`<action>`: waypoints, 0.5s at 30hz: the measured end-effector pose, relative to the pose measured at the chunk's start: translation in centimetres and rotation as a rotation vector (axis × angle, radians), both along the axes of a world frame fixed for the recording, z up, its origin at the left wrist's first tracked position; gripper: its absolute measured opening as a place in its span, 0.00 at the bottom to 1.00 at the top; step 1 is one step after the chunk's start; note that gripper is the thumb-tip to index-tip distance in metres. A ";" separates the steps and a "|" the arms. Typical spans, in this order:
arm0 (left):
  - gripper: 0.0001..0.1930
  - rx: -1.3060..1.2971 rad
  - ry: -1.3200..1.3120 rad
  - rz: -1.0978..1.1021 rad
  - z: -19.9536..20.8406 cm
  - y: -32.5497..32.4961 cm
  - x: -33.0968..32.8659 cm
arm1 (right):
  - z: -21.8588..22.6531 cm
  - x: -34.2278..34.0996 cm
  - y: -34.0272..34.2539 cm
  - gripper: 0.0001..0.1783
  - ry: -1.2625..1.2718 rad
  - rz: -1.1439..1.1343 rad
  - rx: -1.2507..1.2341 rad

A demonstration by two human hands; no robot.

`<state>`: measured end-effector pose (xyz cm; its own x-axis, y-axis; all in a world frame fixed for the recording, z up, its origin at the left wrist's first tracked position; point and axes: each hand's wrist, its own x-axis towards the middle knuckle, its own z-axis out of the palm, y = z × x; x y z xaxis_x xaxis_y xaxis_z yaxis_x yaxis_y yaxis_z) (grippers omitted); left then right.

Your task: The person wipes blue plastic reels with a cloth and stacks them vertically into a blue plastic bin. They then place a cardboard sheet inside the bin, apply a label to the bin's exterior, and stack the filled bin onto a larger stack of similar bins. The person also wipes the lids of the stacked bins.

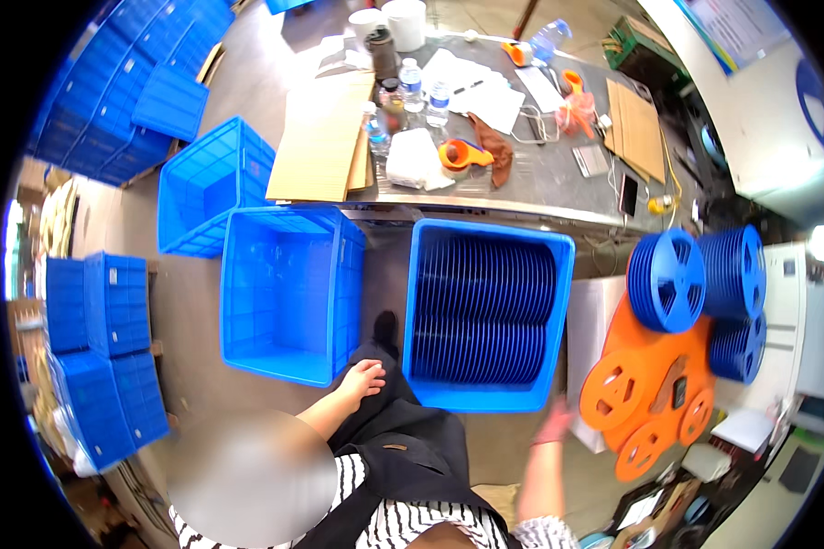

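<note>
My left hand [364, 378] lies over my dark-clothed leg, its fingers loosely extended and holding nothing I can see. My right hand [557, 421] is reddish and smeared by motion, so its fingers cannot be made out. It is just off the near right corner of a blue plastic crate [417, 395]. Two rows of dark blue reels [485, 302] stand on edge in that crate, packed tightly. Immediately left of it is another blue crate [288, 297], with its bare inside showing. Large orange reels [613, 389] lie to the right, beyond my right hand.
Blue reels [676, 280] stand stacked by the orange ones. Across the far side runs a metal table [558, 188] with cardboard, bottles, papers and orange tape dispensers [464, 156]. A third blue crate [178, 206] sits at far left, near stacked blue crates [114, 302].
</note>
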<state>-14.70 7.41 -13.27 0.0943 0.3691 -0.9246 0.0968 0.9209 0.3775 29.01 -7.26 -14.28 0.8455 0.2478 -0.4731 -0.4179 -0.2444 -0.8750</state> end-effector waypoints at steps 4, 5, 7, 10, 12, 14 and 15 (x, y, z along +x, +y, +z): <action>0.15 0.027 0.000 0.161 -0.9 5.3 -0.8 | -4.9 -17.7 0.4 0.34 0.100 0.783 -0.251; 0.14 0.061 0.004 0.224 -2.1 8.4 -1.4 | -5.1 -20.7 1.6 0.33 -0.038 1.075 -0.264; 0.11 0.176 -0.032 0.497 -6.9 15.7 -4.2 | -3.4 -25.3 5.9 0.32 -0.245 1.519 -0.171; 0.25 0.192 -0.037 0.737 -11.4 28.8 -6.9 | 1.9 -25.4 15.6 0.30 -0.525 2.072 -0.299; 0.32 0.091 -0.041 0.844 -12.4 35.0 -7.0 | -1.0 -25.2 17.5 0.29 -0.225 1.680 -0.357; 0.34 -0.020 -0.125 0.896 -13.6 38.2 -7.3 | -2.5 -24.7 20.7 0.29 -0.176 1.451 -0.477; 0.33 -0.057 -0.187 0.899 -14.5 39.1 -7.6 | -2.9 -24.4 22.3 0.30 -0.261 1.456 -0.575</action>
<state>-22.26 46.53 -27.78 -0.0560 0.3299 -0.9424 -0.7229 0.6377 0.2662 4.58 15.03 -17.14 0.1240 0.7307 -0.6713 0.6002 -0.5940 -0.5357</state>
